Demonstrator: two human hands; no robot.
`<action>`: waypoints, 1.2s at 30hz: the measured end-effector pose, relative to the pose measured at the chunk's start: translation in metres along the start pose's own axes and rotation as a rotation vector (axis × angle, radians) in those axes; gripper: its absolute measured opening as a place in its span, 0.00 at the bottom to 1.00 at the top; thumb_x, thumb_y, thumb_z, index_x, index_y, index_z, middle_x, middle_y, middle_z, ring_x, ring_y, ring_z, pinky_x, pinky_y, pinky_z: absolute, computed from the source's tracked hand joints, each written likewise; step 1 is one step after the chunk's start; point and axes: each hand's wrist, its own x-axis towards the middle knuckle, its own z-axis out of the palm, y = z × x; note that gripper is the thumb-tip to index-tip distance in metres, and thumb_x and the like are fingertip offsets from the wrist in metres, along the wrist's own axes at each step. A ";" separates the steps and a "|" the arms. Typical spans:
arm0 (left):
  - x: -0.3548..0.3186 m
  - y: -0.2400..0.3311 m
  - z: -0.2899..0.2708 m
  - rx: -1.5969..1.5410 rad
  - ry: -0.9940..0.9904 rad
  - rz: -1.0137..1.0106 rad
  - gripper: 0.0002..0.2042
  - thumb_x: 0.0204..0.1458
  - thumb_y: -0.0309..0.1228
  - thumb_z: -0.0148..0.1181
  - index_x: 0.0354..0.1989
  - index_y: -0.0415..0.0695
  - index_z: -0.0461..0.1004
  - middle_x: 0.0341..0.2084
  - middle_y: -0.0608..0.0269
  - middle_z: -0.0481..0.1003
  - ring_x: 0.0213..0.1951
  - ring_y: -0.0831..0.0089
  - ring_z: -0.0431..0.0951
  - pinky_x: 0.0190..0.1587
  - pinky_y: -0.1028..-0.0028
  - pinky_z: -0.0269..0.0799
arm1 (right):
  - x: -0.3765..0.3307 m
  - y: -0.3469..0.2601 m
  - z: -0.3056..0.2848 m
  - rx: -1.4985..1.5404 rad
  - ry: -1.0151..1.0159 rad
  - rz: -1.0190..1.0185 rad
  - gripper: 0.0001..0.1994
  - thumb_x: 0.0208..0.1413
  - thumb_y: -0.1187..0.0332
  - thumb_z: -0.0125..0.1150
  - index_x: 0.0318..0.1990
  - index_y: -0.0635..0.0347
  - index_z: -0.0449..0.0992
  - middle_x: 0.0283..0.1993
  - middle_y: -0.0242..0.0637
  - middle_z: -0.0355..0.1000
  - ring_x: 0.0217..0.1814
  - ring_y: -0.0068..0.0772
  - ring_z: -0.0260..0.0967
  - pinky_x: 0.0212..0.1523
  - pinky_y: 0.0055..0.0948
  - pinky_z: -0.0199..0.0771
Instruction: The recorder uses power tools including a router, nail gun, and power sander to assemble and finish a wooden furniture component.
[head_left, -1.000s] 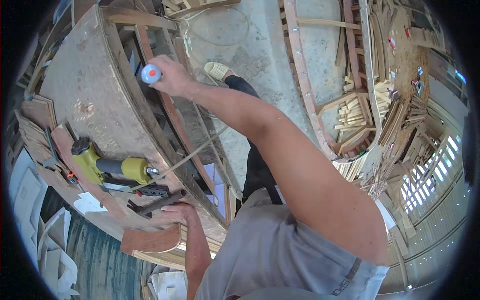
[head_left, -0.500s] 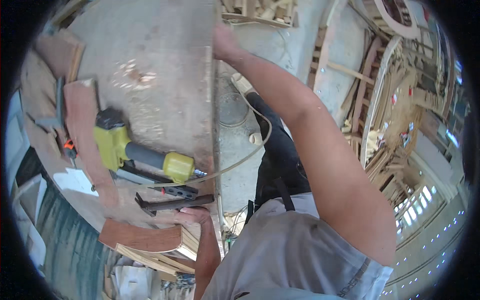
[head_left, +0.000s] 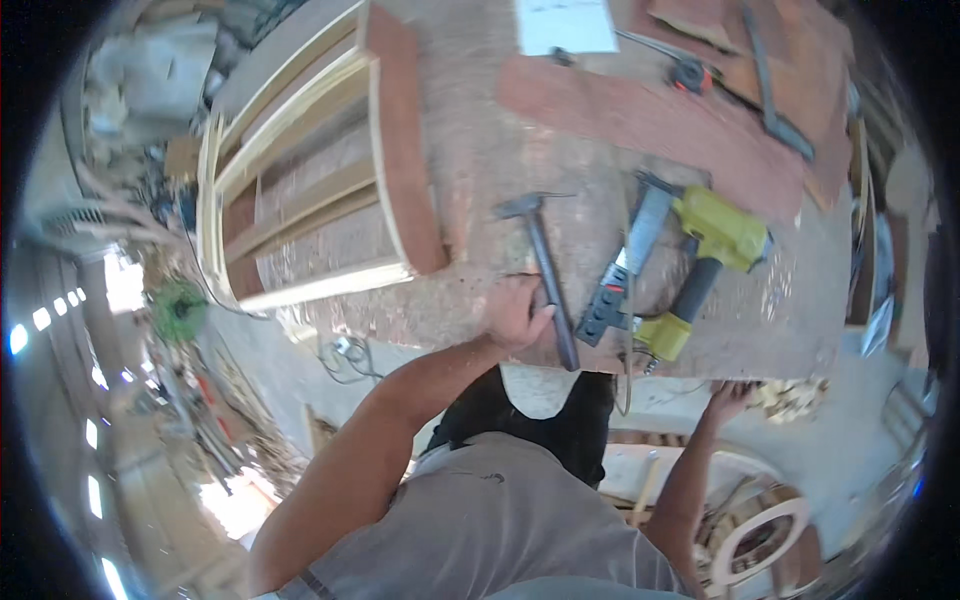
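My left hand (head_left: pixel 517 315) rests near the bench's front edge, fingers curled and thumb against the handle of a dark hammer (head_left: pixel 545 275). The hammer lies with its head pointing away from me. Right of it lies a yellow-green nail gun (head_left: pixel 722 228) with a dark grip, a long magazine (head_left: pixel 608 300) and a thin air hose (head_left: pixel 628 385). Off to the right, my right hand (head_left: pixel 735 396) is at the bench edge, its fingers dark and blurred; whether they grip anything is unclear. A curved wooden frame (head_left: pixel 400 140) with pale slats stands left of the hammer.
Reddish wood sheets (head_left: pixel 640 125), a white paper (head_left: pixel 567 25), an orange-and-black tool (head_left: pixel 690 75) and a grey metal bar (head_left: pixel 765 80) lie on the far bench (head_left: pixel 470 130). Wood scraps (head_left: pixel 790 400) and an oval wooden frame (head_left: pixel 760 540) are below.
The view has swung round, bringing the whole wooden frame into sight at left. My left hand stays by the hammer, whose angle to the nail gun looks wider. My right hand stays at the bench edge.
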 end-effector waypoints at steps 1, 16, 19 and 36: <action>0.001 0.003 -0.005 -0.054 0.061 0.002 0.23 0.42 0.41 0.58 0.44 0.37 0.67 0.33 0.47 0.69 0.35 0.49 0.68 0.38 0.56 0.63 | -0.027 -0.022 -0.007 -0.094 0.090 0.049 0.23 0.55 0.66 0.56 0.55 0.69 0.63 0.47 0.45 0.71 0.45 0.34 0.68 0.46 0.31 0.70; -0.219 -0.230 -0.266 -0.945 0.050 -0.305 0.13 0.52 0.39 0.54 0.35 0.41 0.72 0.30 0.55 0.74 0.32 0.61 0.76 0.36 0.66 0.70 | -0.484 -0.360 0.229 -0.133 -0.865 -0.989 0.15 0.50 0.67 0.60 0.43 0.65 0.72 0.41 0.49 0.70 0.45 0.48 0.67 0.48 0.38 0.66; -0.290 -0.280 -0.315 -0.492 0.392 -0.727 0.15 0.52 0.40 0.56 0.41 0.42 0.73 0.31 0.55 0.76 0.34 0.67 0.76 0.38 0.71 0.71 | -0.550 -0.401 0.300 -0.257 -0.873 -1.513 0.21 0.49 0.60 0.62 0.47 0.65 0.70 0.43 0.51 0.70 0.46 0.52 0.67 0.49 0.45 0.66; -0.413 -0.524 -0.459 -0.274 0.968 -0.959 0.15 0.52 0.36 0.57 0.41 0.36 0.71 0.32 0.51 0.76 0.34 0.63 0.76 0.40 0.68 0.70 | -0.639 -0.348 0.264 -0.939 -0.988 -1.143 0.29 0.41 0.44 0.62 0.47 0.54 0.73 0.40 0.44 0.73 0.45 0.48 0.70 0.48 0.44 0.66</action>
